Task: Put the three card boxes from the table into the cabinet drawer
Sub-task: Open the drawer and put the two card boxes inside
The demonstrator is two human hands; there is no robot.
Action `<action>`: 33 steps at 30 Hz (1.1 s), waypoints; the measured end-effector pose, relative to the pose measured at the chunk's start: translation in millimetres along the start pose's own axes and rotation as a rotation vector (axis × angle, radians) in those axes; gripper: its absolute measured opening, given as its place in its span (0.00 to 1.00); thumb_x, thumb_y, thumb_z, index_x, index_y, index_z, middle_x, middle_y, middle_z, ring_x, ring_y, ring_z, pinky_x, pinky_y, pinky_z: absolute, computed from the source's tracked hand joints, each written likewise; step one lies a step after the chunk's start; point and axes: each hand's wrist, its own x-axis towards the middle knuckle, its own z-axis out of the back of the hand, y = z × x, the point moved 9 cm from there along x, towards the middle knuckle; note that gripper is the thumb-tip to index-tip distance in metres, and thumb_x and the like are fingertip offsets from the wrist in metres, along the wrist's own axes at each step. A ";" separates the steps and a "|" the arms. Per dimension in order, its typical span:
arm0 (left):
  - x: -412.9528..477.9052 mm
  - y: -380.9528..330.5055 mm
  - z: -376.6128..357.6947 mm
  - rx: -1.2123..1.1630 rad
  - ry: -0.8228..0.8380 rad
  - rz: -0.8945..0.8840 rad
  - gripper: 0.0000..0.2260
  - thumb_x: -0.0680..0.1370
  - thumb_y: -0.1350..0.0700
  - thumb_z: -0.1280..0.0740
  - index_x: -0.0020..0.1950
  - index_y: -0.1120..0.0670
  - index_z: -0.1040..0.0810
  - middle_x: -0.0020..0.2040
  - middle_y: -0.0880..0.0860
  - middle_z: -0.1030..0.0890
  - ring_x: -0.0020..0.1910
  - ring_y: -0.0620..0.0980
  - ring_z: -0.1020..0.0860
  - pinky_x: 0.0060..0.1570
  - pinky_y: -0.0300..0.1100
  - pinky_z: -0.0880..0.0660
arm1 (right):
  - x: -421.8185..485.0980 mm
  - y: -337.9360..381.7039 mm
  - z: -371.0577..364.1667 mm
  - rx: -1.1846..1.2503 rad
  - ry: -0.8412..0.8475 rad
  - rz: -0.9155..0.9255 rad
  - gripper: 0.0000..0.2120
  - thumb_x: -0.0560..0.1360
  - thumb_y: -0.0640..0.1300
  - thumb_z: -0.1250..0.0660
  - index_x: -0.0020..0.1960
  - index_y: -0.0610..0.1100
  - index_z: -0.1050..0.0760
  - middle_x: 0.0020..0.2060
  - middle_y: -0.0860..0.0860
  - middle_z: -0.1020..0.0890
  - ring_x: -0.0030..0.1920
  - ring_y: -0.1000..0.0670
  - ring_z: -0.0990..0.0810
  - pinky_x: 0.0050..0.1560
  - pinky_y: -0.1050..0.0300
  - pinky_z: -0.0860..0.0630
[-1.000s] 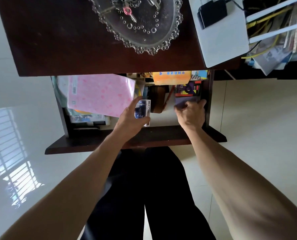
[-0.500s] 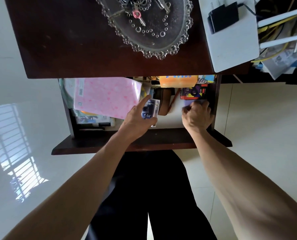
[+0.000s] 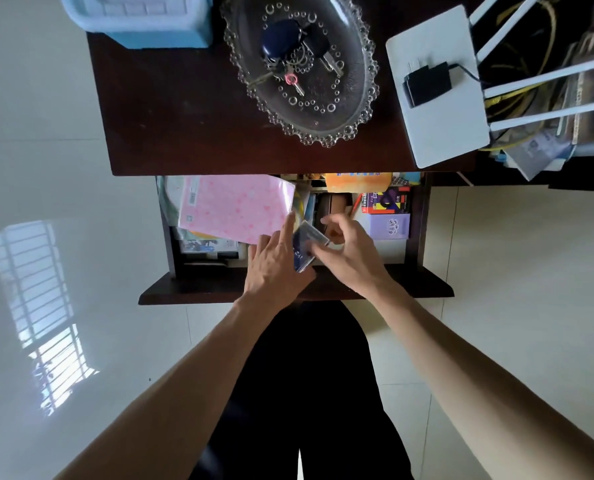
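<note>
Both hands (image 3: 309,252) pinch one blue card box (image 3: 304,245), tilted, long axis slanting toward the drawer (image 3: 414,233).

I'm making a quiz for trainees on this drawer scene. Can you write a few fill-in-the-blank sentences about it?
1. The dark blue card box is held by ____ hands, left hand and right hand.
2. The keys lie in a ____ dish on the table.
3. The purple card box lies inside the open ____.
4. The large folder in the drawer is ____ in colour.

Missing words: both; glass; drawer; pink
</note>
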 end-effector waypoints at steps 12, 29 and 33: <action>-17.5 -12.1 -3.9 0.124 -0.046 -0.213 0.47 0.65 0.47 0.29 0.79 0.48 0.50 0.67 0.49 0.26 0.63 0.52 0.33 0.63 0.46 0.36 | -25.8 1.6 -22.7 -0.161 -0.005 -0.070 0.41 0.65 0.57 0.21 0.73 0.50 0.31 0.60 0.43 0.25 0.60 0.40 0.24 0.60 0.45 0.22; -18.8 72.2 -19.4 -0.006 -0.030 0.046 0.12 0.77 0.47 0.37 0.56 0.50 0.22 0.50 0.48 0.17 0.52 0.51 0.21 0.58 0.52 0.27 | -6.9 -88.4 8.0 -0.365 -0.148 -0.392 0.47 0.67 0.57 0.21 0.75 0.41 0.42 0.66 0.38 0.30 0.61 0.36 0.24 0.49 0.47 0.22; -15.4 81.8 -28.4 -0.014 -0.045 0.083 0.10 0.77 0.49 0.37 0.52 0.52 0.21 0.49 0.50 0.17 0.49 0.53 0.20 0.54 0.53 0.24 | 1.1 -111.3 15.8 -0.449 -0.149 -0.464 0.53 0.70 0.57 0.23 0.81 0.40 0.51 0.75 0.37 0.36 0.68 0.36 0.27 0.55 0.43 0.21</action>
